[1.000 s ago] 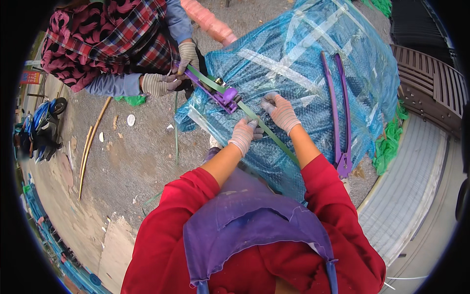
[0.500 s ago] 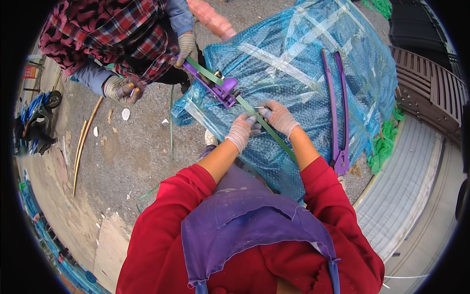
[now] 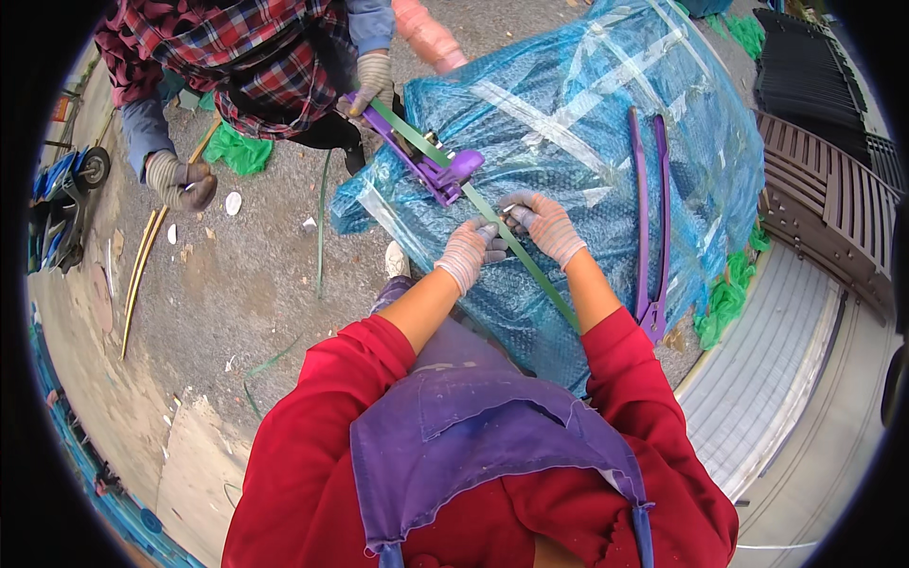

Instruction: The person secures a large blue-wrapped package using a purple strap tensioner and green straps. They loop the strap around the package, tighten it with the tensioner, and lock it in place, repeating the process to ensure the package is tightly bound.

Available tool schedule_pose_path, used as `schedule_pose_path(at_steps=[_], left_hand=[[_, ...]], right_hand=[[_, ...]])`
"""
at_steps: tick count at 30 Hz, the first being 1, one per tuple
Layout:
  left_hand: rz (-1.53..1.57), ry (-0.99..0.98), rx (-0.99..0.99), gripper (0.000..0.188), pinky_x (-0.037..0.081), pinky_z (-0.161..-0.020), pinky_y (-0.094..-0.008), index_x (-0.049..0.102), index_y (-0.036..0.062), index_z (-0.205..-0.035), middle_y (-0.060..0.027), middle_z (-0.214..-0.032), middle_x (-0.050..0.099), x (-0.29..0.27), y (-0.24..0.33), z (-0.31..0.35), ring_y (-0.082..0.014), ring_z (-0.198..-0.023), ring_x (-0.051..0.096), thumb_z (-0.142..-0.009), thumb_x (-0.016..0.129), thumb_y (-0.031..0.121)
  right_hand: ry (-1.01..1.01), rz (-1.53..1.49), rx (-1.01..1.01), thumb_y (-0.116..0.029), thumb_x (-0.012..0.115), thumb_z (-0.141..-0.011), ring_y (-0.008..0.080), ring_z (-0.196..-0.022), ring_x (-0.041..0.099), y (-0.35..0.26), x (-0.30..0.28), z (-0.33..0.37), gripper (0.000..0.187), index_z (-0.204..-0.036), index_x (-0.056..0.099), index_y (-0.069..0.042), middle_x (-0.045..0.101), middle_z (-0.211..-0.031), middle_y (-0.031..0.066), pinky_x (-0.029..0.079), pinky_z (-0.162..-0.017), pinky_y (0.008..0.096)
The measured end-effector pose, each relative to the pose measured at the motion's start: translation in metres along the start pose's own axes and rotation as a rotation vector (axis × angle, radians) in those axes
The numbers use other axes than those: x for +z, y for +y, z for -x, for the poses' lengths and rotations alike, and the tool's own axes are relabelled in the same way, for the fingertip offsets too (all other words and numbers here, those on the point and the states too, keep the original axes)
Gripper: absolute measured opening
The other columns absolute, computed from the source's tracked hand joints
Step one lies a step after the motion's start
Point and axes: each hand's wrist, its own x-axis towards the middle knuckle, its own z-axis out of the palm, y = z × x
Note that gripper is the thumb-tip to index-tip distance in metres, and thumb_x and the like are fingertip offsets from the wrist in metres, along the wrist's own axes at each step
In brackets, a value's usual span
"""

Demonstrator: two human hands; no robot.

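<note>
A green packing strap [image 3: 533,266] runs across a bundle wrapped in blue bubble wrap [image 3: 511,331]. My left hand [image 3: 469,254], in a striped work glove, is closed on the strap's edge below the purple strap tensioner [image 3: 437,178]. Opposite it, my gloved right hand [image 3: 547,229] pinches a small shiny piece beside the strap; its exact shape is too small to tell. A co-worker's gloved hand [image 3: 373,80] grips the far end of the tensioner. To the right, a purple long-handled strap sealer [image 3: 651,317] lies on the wrap, its two handles pointing away from me.
The co-worker [image 3: 270,57] stands at the far left, their other gloved hand [image 3: 180,182] hanging free. Green plastic sheeting [image 3: 727,298] lies by the bundle's right side, near a brown slatted panel [image 3: 824,189]. Thin strips [image 3: 142,270] and scraps litter the ground at left.
The co-worker's free hand has moved left, away from the tensioner. My right fingers have drawn the small shiny piece slightly back from the strap. My left hand stays at the strap.
</note>
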Motion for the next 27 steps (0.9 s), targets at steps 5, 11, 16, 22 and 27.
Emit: schedule_pose_path(at_steps=[5, 11, 16, 22, 27], left_hand=[[0.041, -0.011, -0.006, 0.026, 0.058, -0.063, -0.0290, 0.053, 0.0047, -0.123, -0.0051, -0.098, 0.065, -0.001, 0.002, 0.002, -0.0160, -0.077, 0.065, -0.100, 0.052, 0.016], [0.098, -0.006, -0.027, 0.032, 0.058, -0.063, -0.0291, 0.055, 0.0067, -0.123, -0.0040, -0.096, 0.064, 0.001, 0.007, 0.005, -0.0150, -0.075, 0.064, -0.096, 0.062, 0.023], [-0.007, 0.030, -0.018, 0.030, 0.057, -0.064, -0.0299, 0.059, 0.0072, -0.119, -0.0025, -0.093, 0.065, 0.005, 0.005, 0.002, -0.0145, -0.075, 0.063, -0.093, 0.066, 0.022], [-0.009, 0.076, -0.001, 0.028, 0.057, -0.063, -0.0301, 0.058, 0.0062, -0.119, -0.0042, -0.092, 0.065, 0.009, 0.006, 0.004, -0.0152, -0.073, 0.064, -0.094, 0.064, 0.019], [0.011, 0.080, 0.011, 0.026, 0.058, -0.062, -0.0302, 0.057, 0.0059, -0.120, -0.0051, -0.092, 0.065, 0.006, 0.000, -0.001, -0.0164, -0.072, 0.064, -0.096, 0.059, 0.015]], right_hand=[[-0.011, 0.068, -0.061, -0.008, 0.056, -0.091, 0.0206, -0.087, 0.065, -0.007, -0.002, 0.002, 0.022, -0.109, 0.068, -0.008, 0.069, -0.098, 0.0105, 0.052, -0.080, 0.0318], [0.006, 0.495, -0.288, -0.009, 0.061, -0.085, 0.0364, -0.094, 0.063, 0.001, 0.002, -0.004, 0.024, -0.108, 0.069, -0.011, 0.066, -0.103, 0.0189, 0.052, -0.083, 0.0412], [0.069, 0.455, -0.264, -0.011, 0.058, -0.087, 0.0348, -0.096, 0.063, -0.003, 0.017, 0.002, 0.026, -0.110, 0.069, -0.011, 0.066, -0.104, 0.0182, 0.050, -0.086, 0.0402], [0.085, 0.178, -0.157, -0.021, 0.056, -0.087, 0.0337, -0.101, 0.064, -0.011, 0.020, 0.018, 0.034, -0.116, 0.067, -0.005, 0.067, -0.108, 0.0194, 0.050, -0.090, 0.0378], [0.126, 0.133, -0.057, -0.012, 0.065, -0.088, 0.0206, -0.096, 0.066, -0.002, 0.024, 0.017, 0.028, -0.115, 0.067, -0.005, 0.070, -0.103, 0.0106, 0.051, -0.086, 0.0325]])
